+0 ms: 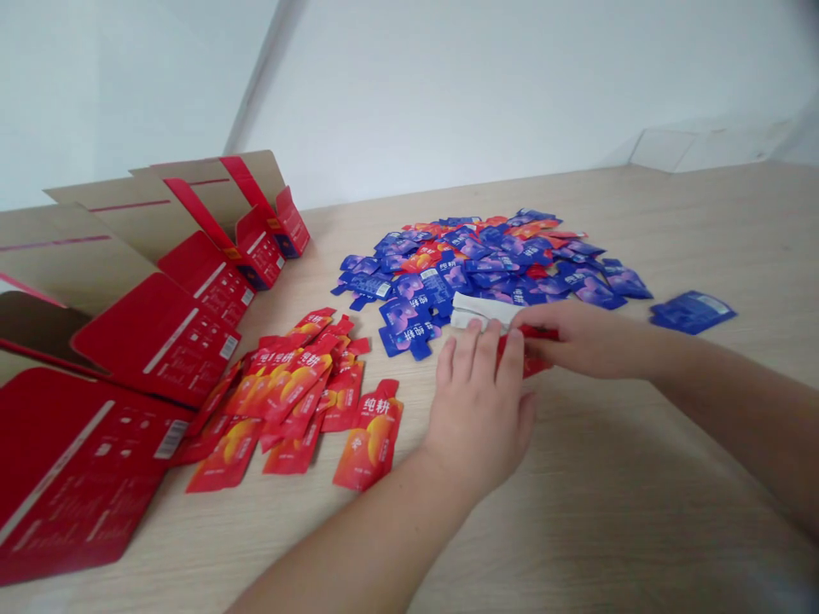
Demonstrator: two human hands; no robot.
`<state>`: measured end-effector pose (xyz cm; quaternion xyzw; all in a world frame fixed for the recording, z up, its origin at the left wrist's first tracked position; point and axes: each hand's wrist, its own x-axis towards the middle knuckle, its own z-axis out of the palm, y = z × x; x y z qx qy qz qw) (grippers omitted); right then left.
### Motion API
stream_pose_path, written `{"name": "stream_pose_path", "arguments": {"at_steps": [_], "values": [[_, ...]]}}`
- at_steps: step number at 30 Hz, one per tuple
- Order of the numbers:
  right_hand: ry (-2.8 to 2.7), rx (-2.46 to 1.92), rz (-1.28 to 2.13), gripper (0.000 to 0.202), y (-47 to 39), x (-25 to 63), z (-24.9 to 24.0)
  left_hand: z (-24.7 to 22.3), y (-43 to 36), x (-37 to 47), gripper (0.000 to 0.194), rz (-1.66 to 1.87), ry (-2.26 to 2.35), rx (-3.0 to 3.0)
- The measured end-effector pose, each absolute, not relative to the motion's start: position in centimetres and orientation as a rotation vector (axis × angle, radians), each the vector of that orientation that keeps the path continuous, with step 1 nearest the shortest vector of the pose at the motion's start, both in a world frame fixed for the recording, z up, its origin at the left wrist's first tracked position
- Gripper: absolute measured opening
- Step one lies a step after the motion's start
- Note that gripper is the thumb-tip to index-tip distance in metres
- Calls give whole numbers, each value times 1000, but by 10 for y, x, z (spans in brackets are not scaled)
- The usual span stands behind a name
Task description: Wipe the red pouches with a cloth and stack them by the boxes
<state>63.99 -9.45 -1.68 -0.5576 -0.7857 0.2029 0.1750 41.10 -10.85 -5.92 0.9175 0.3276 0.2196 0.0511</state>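
Both of my hands are on a small red carton [536, 362] with a whitish flap [479, 312] at its far side. My left hand [479, 401] lies over its near left part, fingers bent onto it. From the right, my right hand [582, 334] grips the other end, its fingertips partly hidden. Just beyond is a heap of blue pouches [470, 247] with some red-orange ones mixed in. A single blue pouch [694, 312] lies right of the heap. Left of my left hand, red-orange pouches [281, 379] overlap in a pile, one pouch [369, 437] lying at its edge.
Several larger red boxes [192, 328] with raised beige lids stand in a row along the left of the wooden table [704, 222]. A pale wall [512, 94] rises behind the table. A white panel [662, 150] is at the back right.
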Motion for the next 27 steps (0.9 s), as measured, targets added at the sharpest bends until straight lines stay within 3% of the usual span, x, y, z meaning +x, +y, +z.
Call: {"name": "stream_pose_path", "arguments": {"at_steps": [3, 6, 12, 15, 20, 25, 27], "values": [[-2100, -1571, 590, 23, -103, 635, -32, -66, -107, 415, 79, 472, 1012, 2703], [-1880, -1566, 222, 32, -90, 646, -60, -72, -107, 419, 71, 381, 1117, 2597], [-2261, -1537, 25, 33, -71, 664, -99, -81, -105, 418, 57, 322, 1045, 2657], [-2261, -1645, -93, 35, -71, 658, -95, -81, -103, 416, 53, 179, 927, 2767], [-2308, -1823, -168, 64, -80, 660, -78, -70, -106, 414, 49, 201, 908, 2830], [-2444, -1841, -61, 40, -107, 679, -61, -65, -113, 411, 54, 263, 939, 2753], [-2399, -1783, -14, 43, -116, 680, -59, -66, -113, 412, 56, 269, 946, 2723]]}}
